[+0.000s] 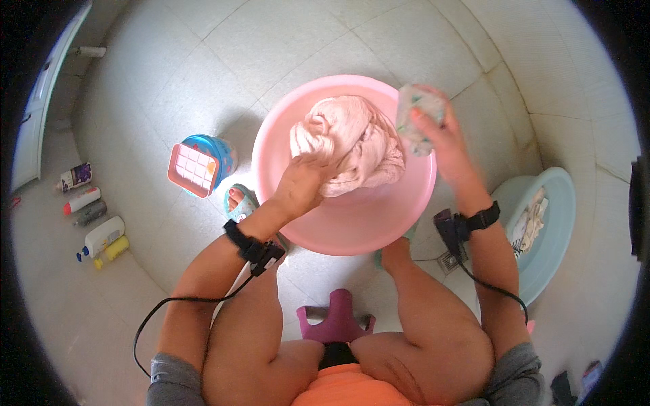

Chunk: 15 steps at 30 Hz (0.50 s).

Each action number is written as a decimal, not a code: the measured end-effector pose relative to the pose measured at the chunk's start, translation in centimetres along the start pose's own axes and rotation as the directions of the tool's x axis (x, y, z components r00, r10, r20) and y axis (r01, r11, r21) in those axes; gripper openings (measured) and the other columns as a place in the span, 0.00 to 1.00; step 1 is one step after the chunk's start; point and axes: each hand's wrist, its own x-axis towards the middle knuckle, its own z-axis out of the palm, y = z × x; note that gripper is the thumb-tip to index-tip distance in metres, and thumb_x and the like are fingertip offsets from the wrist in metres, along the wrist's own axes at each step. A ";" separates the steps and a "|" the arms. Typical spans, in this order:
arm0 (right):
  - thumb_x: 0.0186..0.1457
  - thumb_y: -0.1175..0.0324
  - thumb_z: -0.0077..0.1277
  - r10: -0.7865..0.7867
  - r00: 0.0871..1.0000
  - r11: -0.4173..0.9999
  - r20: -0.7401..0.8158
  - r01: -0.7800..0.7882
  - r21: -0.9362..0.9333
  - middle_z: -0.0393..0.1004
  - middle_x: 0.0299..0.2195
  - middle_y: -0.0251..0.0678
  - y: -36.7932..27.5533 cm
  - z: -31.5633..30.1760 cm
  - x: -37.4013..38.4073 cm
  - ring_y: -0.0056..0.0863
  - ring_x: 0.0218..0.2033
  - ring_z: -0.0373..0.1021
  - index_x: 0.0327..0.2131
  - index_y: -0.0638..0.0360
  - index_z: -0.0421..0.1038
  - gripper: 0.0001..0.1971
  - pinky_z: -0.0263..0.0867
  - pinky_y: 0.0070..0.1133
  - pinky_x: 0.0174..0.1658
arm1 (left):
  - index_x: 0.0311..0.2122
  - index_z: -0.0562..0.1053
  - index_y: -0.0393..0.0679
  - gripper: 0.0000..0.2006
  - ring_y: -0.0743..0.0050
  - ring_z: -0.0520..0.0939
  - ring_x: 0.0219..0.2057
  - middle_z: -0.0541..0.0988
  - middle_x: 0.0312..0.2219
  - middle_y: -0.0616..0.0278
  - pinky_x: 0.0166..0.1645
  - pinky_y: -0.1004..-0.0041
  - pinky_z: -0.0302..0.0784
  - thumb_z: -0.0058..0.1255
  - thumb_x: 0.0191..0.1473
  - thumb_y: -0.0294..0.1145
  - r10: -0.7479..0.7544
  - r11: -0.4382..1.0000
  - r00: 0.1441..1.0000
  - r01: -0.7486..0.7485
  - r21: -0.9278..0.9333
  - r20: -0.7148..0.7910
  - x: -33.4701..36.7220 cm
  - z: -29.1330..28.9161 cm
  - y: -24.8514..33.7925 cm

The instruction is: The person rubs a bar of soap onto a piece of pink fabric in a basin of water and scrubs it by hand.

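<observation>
A bunched, pale pink cloth [359, 139] lies heaped in a round pink basin [338, 230] on the floor in front of me. My left hand [302, 181] is on the near left side of the heap, its fingers curled into the folds. Over the basin's right rim, my right hand [443, 135] grips a whitish wad with green patches [416, 111]. Motion blurs the wad and that hand, so its exact kind is unclear. The thumb lies across its near face.
A blue bucket [227, 155] with a pink-rimmed tray [193, 170] stands left of the basin. At right is a light blue tub [560, 223] holding clothes [531, 223]. Several bottles [105, 235] line the left wall. A purple stool [335, 318] is beneath me; a floor drain [448, 262] lies nearby.
</observation>
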 end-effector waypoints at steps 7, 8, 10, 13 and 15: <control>0.50 0.64 0.58 -0.275 0.897 0.361 0.347 0.430 -0.827 0.63 0.45 0.46 10.1 7.3 -0.4 0.43 0.47 0.63 0.46 0.47 0.71 0.18 0.61 0.40 0.46 | 0.41 0.76 0.44 0.24 0.55 0.75 0.46 0.79 0.39 0.58 0.48 0.60 0.69 0.54 0.32 0.18 -0.157 0.987 0.955 0.142 0.078 0.250 -1.0 1.6 -0.8; 0.49 0.63 0.57 -0.294 0.848 0.114 0.440 0.489 -0.865 0.62 0.44 0.47 10.7 7.6 0.5 0.46 0.47 0.62 0.46 0.45 0.71 0.18 0.58 0.41 0.46 | 0.39 0.77 0.43 0.21 0.52 0.76 0.43 0.79 0.39 0.57 0.47 0.62 0.71 0.55 0.32 0.19 -0.211 0.976 0.890 0.217 0.033 0.404 -0.9 1.2 -0.6; 0.49 0.63 0.57 -0.259 0.895 0.100 0.363 0.399 -0.911 0.62 0.43 0.47 10.5 7.4 2.9 0.46 0.46 0.61 0.47 0.44 0.71 0.18 0.57 0.40 0.45 | 0.40 0.76 0.42 0.22 0.52 0.76 0.44 0.78 0.39 0.56 0.48 0.63 0.71 0.56 0.32 0.20 -0.190 0.973 0.876 0.228 -0.032 0.443 -1.5 0.9 -0.2; 0.47 0.61 0.58 -0.278 0.909 0.040 0.309 0.333 -0.942 0.60 0.43 0.46 10.6 5.7 4.3 0.48 0.45 0.60 0.47 0.40 0.70 0.20 0.57 0.40 0.46 | 0.43 0.74 0.41 0.24 0.51 0.77 0.44 0.77 0.40 0.52 0.51 0.64 0.71 0.58 0.33 0.22 -0.055 0.977 0.948 0.115 -0.177 0.314 -2.4 1.9 -1.1; 0.46 0.62 0.59 -0.252 0.929 0.123 0.271 0.309 -0.943 0.60 0.44 0.47 10.7 6.2 3.5 0.48 0.45 0.61 0.47 0.41 0.70 0.21 0.59 0.40 0.47 | 0.45 0.73 0.41 0.25 0.50 0.77 0.44 0.77 0.41 0.50 0.52 0.64 0.71 0.59 0.34 0.24 0.017 0.968 0.991 0.017 -0.249 0.134 -3.6 2.5 -1.9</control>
